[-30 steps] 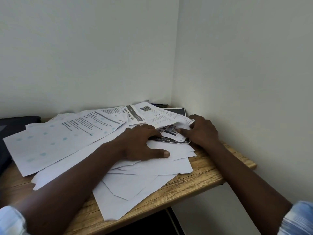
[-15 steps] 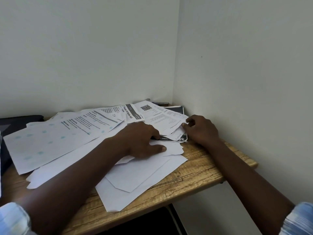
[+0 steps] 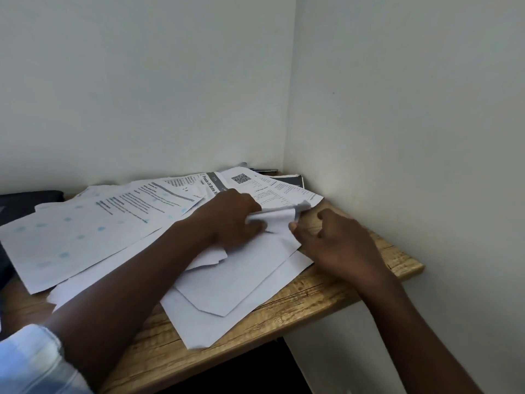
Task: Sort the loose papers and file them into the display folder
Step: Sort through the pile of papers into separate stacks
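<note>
Nearest, plain white sheets [image 3: 227, 282] lie fanned under both wrists and overhang the near edge of the wooden table [image 3: 326, 291]. Above them the left hand [image 3: 227, 220] grips a crumpled white paper [image 3: 275, 220] in its curled fingers. The right hand [image 3: 338, 243], just to the right, is loosely curled with its thumb tip at that paper's edge, and I cannot tell whether it pinches it. Beyond the left hand the printed loose papers [image 3: 127, 217] spread leftward, and past them a dark cover [image 3: 289, 180] lies in the wall corner.
</note>
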`<state>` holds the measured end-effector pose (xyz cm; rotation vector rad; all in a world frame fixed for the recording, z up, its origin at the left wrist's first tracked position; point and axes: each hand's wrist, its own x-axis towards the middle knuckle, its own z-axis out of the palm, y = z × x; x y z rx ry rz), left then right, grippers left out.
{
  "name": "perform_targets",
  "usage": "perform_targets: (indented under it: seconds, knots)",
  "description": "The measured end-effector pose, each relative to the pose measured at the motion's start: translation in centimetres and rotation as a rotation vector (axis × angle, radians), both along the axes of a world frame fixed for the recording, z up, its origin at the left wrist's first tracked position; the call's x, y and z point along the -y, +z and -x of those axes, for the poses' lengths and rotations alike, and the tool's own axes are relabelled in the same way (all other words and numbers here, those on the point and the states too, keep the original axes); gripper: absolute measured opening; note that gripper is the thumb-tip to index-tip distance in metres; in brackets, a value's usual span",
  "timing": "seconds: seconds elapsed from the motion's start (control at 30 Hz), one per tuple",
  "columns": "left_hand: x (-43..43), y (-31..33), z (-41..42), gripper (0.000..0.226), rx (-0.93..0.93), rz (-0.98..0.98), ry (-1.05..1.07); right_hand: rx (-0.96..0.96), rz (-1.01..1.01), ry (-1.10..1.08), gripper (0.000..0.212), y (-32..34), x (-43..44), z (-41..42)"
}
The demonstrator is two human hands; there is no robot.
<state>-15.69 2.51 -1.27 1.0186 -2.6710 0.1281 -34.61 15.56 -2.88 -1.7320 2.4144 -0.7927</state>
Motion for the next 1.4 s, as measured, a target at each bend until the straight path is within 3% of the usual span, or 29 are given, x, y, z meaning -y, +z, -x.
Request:
perform_targets:
  seconds: [0.07, 0.2, 0.33, 0.43, 0.53, 0.7, 0.8, 0.87, 0.97, 1.13, 1.23, 1.3, 1.4]
  knots:
    - [0.8, -0.1, -0.6, 0.047, -0.190, -0.101, 0.006, -0.016, -0.020, 0.041, 0.065, -0.1, -1.1, -1.5]
    - [1.5, 0.1, -2.2, 0.054, -0.550, -0.209, 0.092, -0.012, -0.121, 0.065, 0.073, 0.7, -0.2, -3.6]
    - [2.6, 0.5, -4.0, 0.051, -0.869, -0.297, 0.115, -0.174, -0.249, -0.006, 0.102, 0.8, 1.7, -4.9]
    - [2.9, 1.0, -5.1, 0.047, -1.075, -0.334, 0.084, -0.173, -0.260, -0.050, 0.101, 0.7, 2.7, -5.1]
    - [2.8, 1.2, -5.7, 0.046, -1.151, -0.337, 0.095, -0.104, -0.268, -0.019, 0.088, 1.1, 3.3, -4.6]
    - [2.4, 1.1, -5.7, 0.049, -1.143, -0.257, 0.133, 0.128, -0.176, 0.020, 0.089, 0.2, 4.4, -3.9]
    - [1.9, 1.3, -5.6, 0.050, -1.120, -0.165, 0.154, 0.297, -0.010, -0.029, 0.068, -0.6, 4.6, -3.2]
    - [1.6, 1.4, -5.6, 0.051, -1.113, -0.110, 0.161, 0.506, 0.092, -0.044, 0.057, -0.8, 4.7, -2.3]
    - [1.5, 1.4, -5.5, 0.051, -1.042, 0.040, 0.169, 0.773, 0.229, -0.020, 0.060, -1.2, 5.1, -0.1]
    - [2.1, 0.4, -5.4, 0.033, -0.873, 0.266, 0.159, 0.665, 0.431, -0.060, 0.019, -0.3, 4.1, 3.0]
    - [1.9, -0.4, -5.1, 0.018, -0.687, 0.301, 0.147, 0.568, 0.458, -0.067, 0.024, 2.2, 2.9, 4.3]
    - [1.5, -0.7, -4.7, 0.021, -0.596, 0.273, 0.127, 0.490, 0.508, -0.090, 0.026, 4.1, 1.8, 5.0]
    - [1.0, -1.0, -3.9, 0.027, -0.486, 0.232, 0.124, 0.413, 0.600, -0.120, 0.013, 7.0, -0.3, 5.5]
